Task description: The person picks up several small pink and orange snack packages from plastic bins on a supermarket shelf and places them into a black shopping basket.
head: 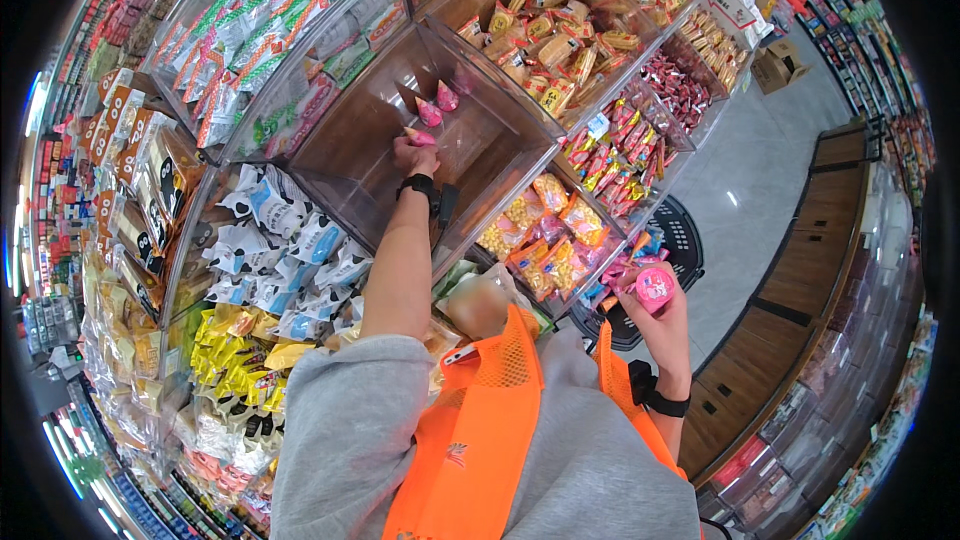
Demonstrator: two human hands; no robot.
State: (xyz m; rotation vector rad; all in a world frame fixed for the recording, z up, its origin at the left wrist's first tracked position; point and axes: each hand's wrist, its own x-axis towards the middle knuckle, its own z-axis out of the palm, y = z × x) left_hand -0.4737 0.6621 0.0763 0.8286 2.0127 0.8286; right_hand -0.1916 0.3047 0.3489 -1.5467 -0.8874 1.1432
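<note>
My left hand (417,157) reaches into a clear-walled bin with a brown wooden bottom (480,142). Its fingers grip a small pink cone-shaped snack pack (420,136) with a tan tip. Two similar pink cone packs (437,105) stand beyond it in the same bin. Out to the right, my right hand (664,315) holds another pink pack (655,289), its round printed lid facing up. Below and beside that hand is a black plastic basket (679,229) with colourful cone packs (643,244) showing, partly covered by the hand.
Clear dividers (517,187) rise around the bin. Neighbouring bins hold wrapped pastries (555,45), striped packets (277,22), cow-patterned bags (277,240), popcorn-like snack bags (551,240) and red-yellow sweets (622,150). A cardboard box (780,66) sits on the grey floor (739,172); wooden cabinets (787,270) curve along the right.
</note>
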